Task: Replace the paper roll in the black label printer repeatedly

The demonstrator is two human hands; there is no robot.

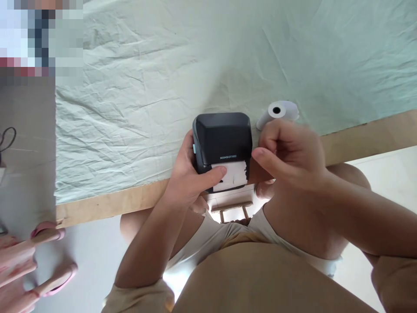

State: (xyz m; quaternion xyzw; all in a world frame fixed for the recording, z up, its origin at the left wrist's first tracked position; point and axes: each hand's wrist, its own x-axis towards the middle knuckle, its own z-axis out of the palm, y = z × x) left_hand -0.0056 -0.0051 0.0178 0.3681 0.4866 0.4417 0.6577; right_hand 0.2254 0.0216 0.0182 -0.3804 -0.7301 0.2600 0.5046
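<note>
A black label printer [224,137] with NIIMBOT lettering is held at the table's near edge. My left hand [192,176] grips its left side, with the thumb lying on the white paper [236,174] at its front slot. That paper has a ragged, dark-marked edge on its right. My right hand [291,152] is just right of the printer, slightly blurred, its fingers loosely curled and the thumb apart from them. Nothing shows between them. Just beyond it a white paper roll [270,115] with a black core lies on the cloth, partly unwound.
A wrinkled pale green cloth [146,87] covers the table, whose wooden edge [114,200] runs along the near side. My knees are beneath that edge. Another person's feet in pink slippers [61,278] are on the floor at lower left. A dark cord loop [9,137] appears at far left.
</note>
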